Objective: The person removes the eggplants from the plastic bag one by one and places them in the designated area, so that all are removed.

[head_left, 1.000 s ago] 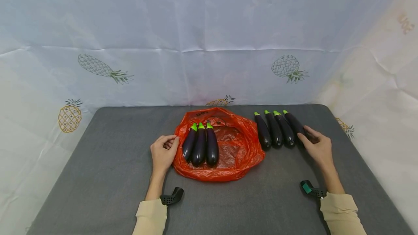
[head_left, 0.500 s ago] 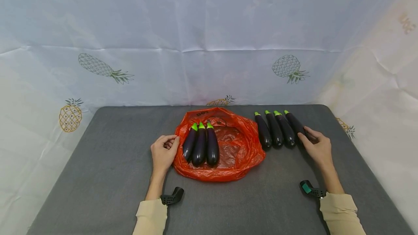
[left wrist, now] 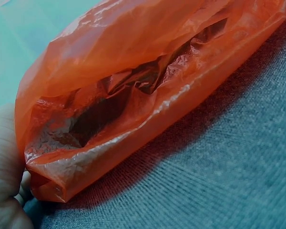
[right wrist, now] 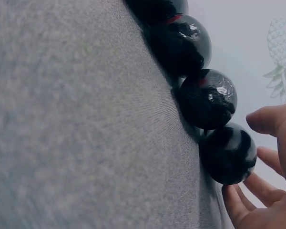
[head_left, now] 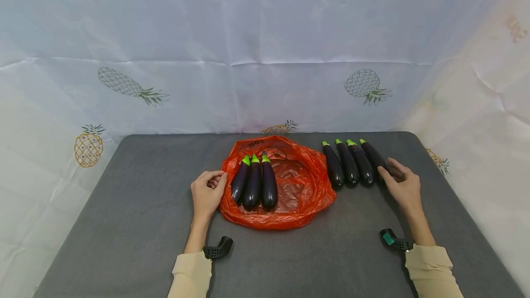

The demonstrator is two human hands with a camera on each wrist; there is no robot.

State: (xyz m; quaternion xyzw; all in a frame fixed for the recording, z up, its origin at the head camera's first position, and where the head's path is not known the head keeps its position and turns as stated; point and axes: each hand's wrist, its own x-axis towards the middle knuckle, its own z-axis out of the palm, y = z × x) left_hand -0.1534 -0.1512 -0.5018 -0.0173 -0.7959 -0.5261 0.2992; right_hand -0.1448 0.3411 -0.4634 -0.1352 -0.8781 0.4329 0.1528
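A red plastic bag (head_left: 296, 219) lies with its mouth spread wide on the dark grey table, and three eggplants (head_left: 253, 188) rest side by side in its left half. My left hand (head_left: 206, 194) pinches the bag's left rim between thumb and fingers. To the right of the bag, several eggplants (head_left: 348, 167) lie in a row, green stems pointing away. My right hand (head_left: 403, 188) is around the near end of the rightmost eggplant (right wrist: 228, 153). In the right wrist view, fingertips reach its side and underside, while the thumb (right wrist: 267, 119) stands apart from it.
The grey table (head_left: 136, 224) ends at a white cloth backdrop (head_left: 248, 22) printed with pineapples. The bag's right rim lies right beside the leftmost eggplant of the row. Both wrists wear black camera mounts (head_left: 219, 248).
My right fingers have spread slightly at the rightmost eggplant's near end. The left hand, the bag and the eggplants stay where they were.
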